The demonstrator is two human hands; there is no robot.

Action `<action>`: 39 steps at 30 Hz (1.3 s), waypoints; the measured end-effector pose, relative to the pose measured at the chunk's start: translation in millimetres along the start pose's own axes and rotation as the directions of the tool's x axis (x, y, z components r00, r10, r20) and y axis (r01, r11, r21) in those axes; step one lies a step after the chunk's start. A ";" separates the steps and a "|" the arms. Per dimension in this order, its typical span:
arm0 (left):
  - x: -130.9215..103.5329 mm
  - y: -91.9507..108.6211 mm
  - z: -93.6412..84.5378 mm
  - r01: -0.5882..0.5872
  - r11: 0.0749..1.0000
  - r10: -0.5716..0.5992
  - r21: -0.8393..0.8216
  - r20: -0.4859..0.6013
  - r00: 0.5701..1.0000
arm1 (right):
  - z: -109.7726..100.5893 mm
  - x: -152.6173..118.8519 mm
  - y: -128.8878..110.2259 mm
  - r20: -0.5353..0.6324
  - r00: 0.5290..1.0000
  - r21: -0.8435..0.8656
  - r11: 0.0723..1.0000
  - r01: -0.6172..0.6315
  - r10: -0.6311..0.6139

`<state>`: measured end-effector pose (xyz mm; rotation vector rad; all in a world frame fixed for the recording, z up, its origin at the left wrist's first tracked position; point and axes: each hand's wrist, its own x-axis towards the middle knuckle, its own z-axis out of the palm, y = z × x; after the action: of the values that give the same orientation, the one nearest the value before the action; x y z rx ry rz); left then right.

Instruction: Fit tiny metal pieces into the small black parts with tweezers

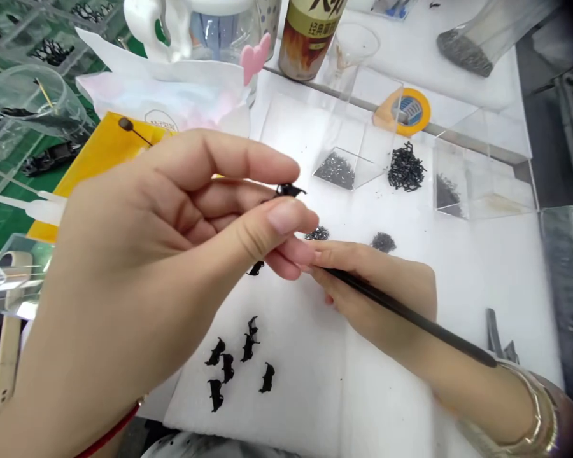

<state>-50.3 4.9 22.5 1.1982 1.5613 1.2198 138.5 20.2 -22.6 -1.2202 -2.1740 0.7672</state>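
Observation:
My left hand [186, 235] pinches a small black plastic part [289, 190] between thumb and index finger, with its other fingers curled beneath. In my right hand [377, 280] is a slim black tool [405, 313] that looks like tweezers; its tip is hidden behind the fingers of both hands, which meet there. Several similar black parts [227, 367] lie scattered on the white work surface [310, 394] below. Another black part [255, 268] is partly covered by my left hand. Just beyond my right hand are small heaps of tiny dark pieces [383, 242].
Clear plastic trays [337, 170] with dark bits stand behind, beside a pile of black pieces [405, 166]. An orange tape dispenser [403, 111], a drink bottle [310, 38] and a mug [210, 32] are at the back. To the left are a yellow envelope [93, 152] and a clear cup [38, 98].

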 end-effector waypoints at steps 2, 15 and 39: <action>-0.4 -2.4 2.3 0.007 0.998 -0.008 -0.062 -0.015 1.000 | -0.4 0.6 -0.2 -0.005 1.000 0.007 1.000 -0.004 0.004; 8.1 -24.0 5.3 -0.354 0.676 0.228 0.646 0.274 0.934 | 1.8 4.1 5.2 -0.024 0.972 0.422 0.884 -0.202 0.233; 7.2 -26.4 13.8 -0.286 0.776 0.094 0.563 0.345 0.934 | -6.1 11.9 -0.1 -0.036 0.908 0.572 0.754 -0.324 0.417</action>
<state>-44.1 12.6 -6.5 1.9027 1.6736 0.5987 137.2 32.0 -16.3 -1.3435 -1.4194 1.3071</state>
